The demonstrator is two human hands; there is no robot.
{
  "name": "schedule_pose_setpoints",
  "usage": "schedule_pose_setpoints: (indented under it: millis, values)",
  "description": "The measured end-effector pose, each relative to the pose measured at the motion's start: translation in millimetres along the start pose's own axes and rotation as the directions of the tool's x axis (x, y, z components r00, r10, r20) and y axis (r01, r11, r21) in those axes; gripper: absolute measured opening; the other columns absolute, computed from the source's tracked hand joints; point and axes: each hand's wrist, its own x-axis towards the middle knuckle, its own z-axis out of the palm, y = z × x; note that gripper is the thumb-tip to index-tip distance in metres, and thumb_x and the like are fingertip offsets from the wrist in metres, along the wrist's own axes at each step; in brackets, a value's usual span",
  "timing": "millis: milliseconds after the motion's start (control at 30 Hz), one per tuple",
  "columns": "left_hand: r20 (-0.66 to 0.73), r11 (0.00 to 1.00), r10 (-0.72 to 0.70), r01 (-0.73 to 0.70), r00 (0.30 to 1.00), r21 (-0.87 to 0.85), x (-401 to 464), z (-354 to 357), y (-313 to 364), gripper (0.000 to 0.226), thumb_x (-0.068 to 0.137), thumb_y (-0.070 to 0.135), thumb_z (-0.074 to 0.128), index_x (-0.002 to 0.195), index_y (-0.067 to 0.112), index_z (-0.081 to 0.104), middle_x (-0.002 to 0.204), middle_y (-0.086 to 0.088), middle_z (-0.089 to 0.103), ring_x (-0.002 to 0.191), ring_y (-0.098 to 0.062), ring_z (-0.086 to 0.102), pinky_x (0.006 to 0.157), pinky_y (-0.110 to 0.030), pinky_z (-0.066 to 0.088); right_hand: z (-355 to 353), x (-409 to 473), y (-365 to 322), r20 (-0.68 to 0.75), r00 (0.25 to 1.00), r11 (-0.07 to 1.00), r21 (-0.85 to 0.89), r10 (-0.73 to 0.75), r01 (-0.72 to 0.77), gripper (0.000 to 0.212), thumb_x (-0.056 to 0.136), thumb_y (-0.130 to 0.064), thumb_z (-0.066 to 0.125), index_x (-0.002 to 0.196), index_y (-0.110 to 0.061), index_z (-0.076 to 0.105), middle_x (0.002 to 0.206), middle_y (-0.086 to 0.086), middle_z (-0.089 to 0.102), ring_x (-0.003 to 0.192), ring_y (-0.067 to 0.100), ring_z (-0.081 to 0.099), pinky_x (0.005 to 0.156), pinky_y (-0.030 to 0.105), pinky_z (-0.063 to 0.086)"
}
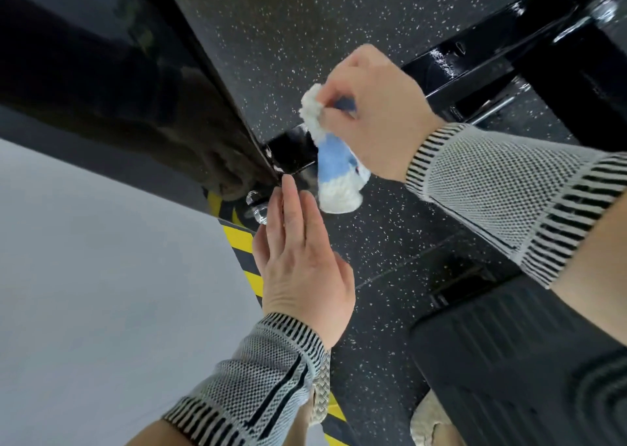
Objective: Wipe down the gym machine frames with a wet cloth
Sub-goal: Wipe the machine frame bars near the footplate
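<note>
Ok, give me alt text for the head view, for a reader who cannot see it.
A person's right hand grips a bunched blue and white cloth beside a glossy black machine frame, above a speckled dark floor. The left hand, fingers straight, reaches toward the frame's lower joint near a yellow and black striped strip.

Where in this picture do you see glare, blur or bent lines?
Head view: glare on the wet black frame bar; the glossy panel mirrors blurred shapes; the cloth in the right hand looks soft-edged; wide-angle lens curves the edges; left hand is sharp.

Head view, steeply down, close up
</note>
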Motion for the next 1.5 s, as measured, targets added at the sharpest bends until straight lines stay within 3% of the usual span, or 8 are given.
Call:
schedule_pose_setpoints:
  millis: [167,333,433,533,600,733,900,1500]
  values:
    - [0.015,1.000,0.013,-0.013,1.000,0.011,0,-3,-6,0.076,0.074,0.033,0.031,0.142,0.000,0.030,0.157,-0.016,0.019,0.140,-0.029,0.020,0.106,-0.051,0.033,26,1,-25,0.249,0.936,0.935,-0.188,-0.251,0.301,0.028,0.100,-0.034,0.041,0.113,-0.026,0.065,0.118,-0.005,0.055,0.106,0.020,0.048,0.094,0.032,0.043]
    - [0.015,0.999,0.028,-0.028,0.999,0.019,-3,-6,-9,0.075,0.076,0.033,0.032,0.143,0.000,0.031,0.158,-0.014,0.019,0.142,-0.029,0.019,0.108,-0.048,0.026,26,2,-23,0.220,0.924,0.923,-0.157,-0.313,0.350,0.016,0.098,-0.027,0.046,0.102,-0.023,0.061,0.108,-0.007,0.055,0.101,0.018,0.046,0.093,0.032,0.042]
    - [0.013,0.997,0.075,-0.075,0.997,0.035,-9,-7,-9,0.073,0.076,0.033,0.034,0.142,0.000,0.033,0.157,-0.014,0.020,0.141,-0.029,0.019,0.109,-0.048,0.025,12,-9,-14,0.324,0.924,0.975,-0.023,-0.203,0.222,0.012,0.098,-0.026,0.046,0.096,-0.025,0.058,0.090,-0.015,0.054,0.086,0.004,0.045,0.082,0.024,0.037]
    - [0.009,0.999,0.048,-0.048,0.999,0.023,-14,-6,-13,0.074,0.075,0.032,0.036,0.141,0.000,0.033,0.157,-0.014,0.020,0.140,-0.029,0.019,0.111,-0.043,0.023,4,-4,-9,0.239,0.971,0.962,0.268,-0.009,-0.057,0.006,0.095,-0.024,0.051,0.090,-0.027,0.052,0.075,-0.015,0.049,0.067,-0.002,0.043,0.066,0.019,0.035]
    - [0.010,0.999,0.042,-0.042,0.999,0.024,-14,-7,-14,0.074,0.074,0.032,0.036,0.142,0.001,0.033,0.157,-0.013,0.020,0.139,-0.029,0.020,0.109,-0.045,0.028,12,6,-17,0.172,0.983,0.922,0.366,0.064,-0.125,0.012,0.092,-0.022,0.055,0.085,-0.029,0.048,0.073,-0.013,0.050,0.064,0.000,0.045,0.062,0.017,0.040]
    - [0.014,0.999,0.039,-0.039,0.999,0.012,-10,-9,-16,0.074,0.073,0.032,0.035,0.140,0.001,0.033,0.156,-0.012,0.023,0.136,-0.029,0.025,0.102,-0.051,0.037,31,14,-31,0.120,0.993,0.997,0.082,-0.008,-0.002,0.009,0.093,-0.023,0.051,0.092,-0.026,0.060,0.087,-0.009,0.059,0.085,0.015,0.057,0.079,0.033,0.049]
    - [0.012,1.000,0.026,-0.025,1.000,-0.018,-7,-9,-20,0.076,0.072,0.031,0.035,0.141,0.001,0.031,0.155,-0.010,0.023,0.135,-0.029,0.026,0.100,-0.050,0.038,35,-12,-20,0.193,0.957,0.955,-0.161,-0.216,0.248,0.034,0.098,-0.034,0.042,0.129,-0.027,0.055,0.113,0.000,0.050,0.104,0.025,0.044,0.094,0.036,0.040]
    - [0.014,0.999,0.044,-0.044,0.999,0.005,-3,-17,-17,0.075,0.071,0.031,0.036,0.139,0.000,0.038,0.147,-0.011,0.032,0.131,-0.029,0.029,0.100,-0.050,0.039,29,-26,-15,0.236,0.956,0.970,-0.123,-0.177,0.210,0.027,0.099,-0.033,0.042,0.118,-0.035,0.061,0.111,-0.008,0.049,0.105,0.021,0.038,0.092,0.041,0.041]
